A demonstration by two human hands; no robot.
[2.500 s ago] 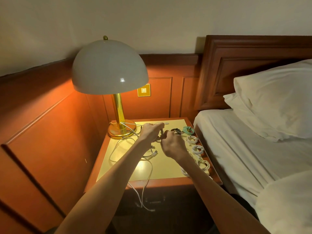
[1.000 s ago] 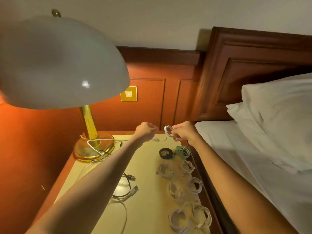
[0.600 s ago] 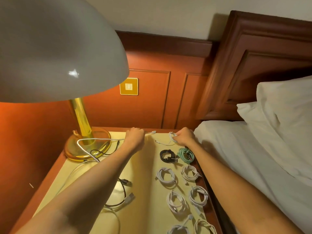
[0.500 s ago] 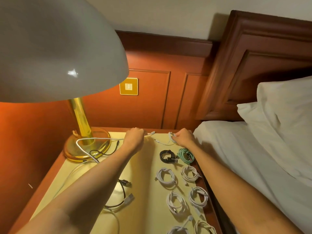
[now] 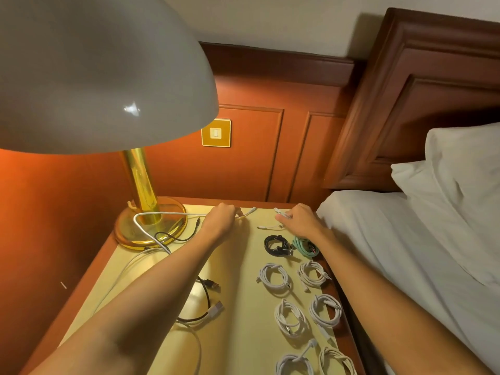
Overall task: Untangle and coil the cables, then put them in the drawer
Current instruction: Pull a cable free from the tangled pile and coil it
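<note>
At the back of the nightstand [image 5: 240,269] my left hand [image 5: 220,220] pinches a long white cable [image 5: 162,213] that loops round the lamp base. My right hand [image 5: 300,221] rests on a small white coiled cable [image 5: 280,212] at the back right, fingers curled over it. In front of it lie a black coil [image 5: 276,244] and a teal coil [image 5: 304,246], then several white coils [image 5: 274,278] in two rows along the right side. Loose black and white cables [image 5: 205,307] sprawl under my left forearm. No drawer is in view.
A brass lamp [image 5: 143,209] with a big white shade [image 5: 89,69] stands at the back left and overhangs the top. Wood panelling with a switch plate [image 5: 216,132] is behind. The bed [image 5: 405,253] and pillow [image 5: 465,185] adjoin on the right.
Both hands came down from mid-air to the back of the tabletop, the right hand bringing the small white coil down behind the teal coil. The view moved closer to the lamp.
</note>
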